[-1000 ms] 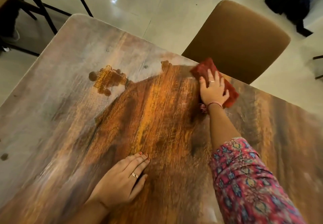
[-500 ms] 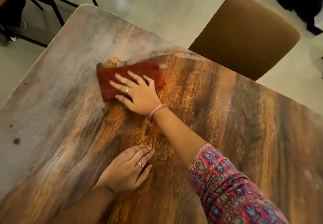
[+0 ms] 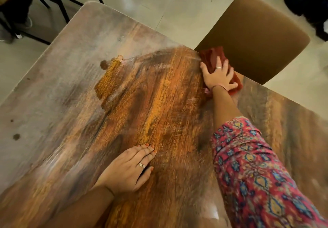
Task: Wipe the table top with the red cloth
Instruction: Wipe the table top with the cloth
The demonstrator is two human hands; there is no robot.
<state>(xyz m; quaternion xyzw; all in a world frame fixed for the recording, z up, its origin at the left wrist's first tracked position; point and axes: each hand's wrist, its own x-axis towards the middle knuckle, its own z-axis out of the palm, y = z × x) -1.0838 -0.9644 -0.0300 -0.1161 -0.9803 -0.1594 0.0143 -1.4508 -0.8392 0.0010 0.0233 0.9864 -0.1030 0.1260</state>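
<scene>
While we are leaning over the table top [image 3: 74, 78], we are pressing our right hand [image 3: 218, 77] flat on the red cloth [image 3: 212, 56], fingers spread and straight, a ring showing on one of them. That cloth is lying at the far edge of the table, just in front of the brown chair [image 3: 257, 37], and part of it is sticking out beyond our fingertips while another part is showing past the thumb side near the wrist. A pink band is sitting at that wrist, and our patterned sleeve [image 3: 253, 174] is covering the forearm nearer to us. We are resting our left hand [image 3: 128, 169] palm down on the near part of the table, well apart from the cloth, fingers straight and close together, a ring on one finger. Across the left and far side of the wood a pale, dusty film is lying, broken by a ribbed orange-brown patch [image 3: 108, 78] and a few small dark spots. Around our hands the grain is showing dark and glossy. Beyond the table, black metal legs [image 3: 58, 2] are standing on the pale tiled floor [image 3: 150, 2].
</scene>
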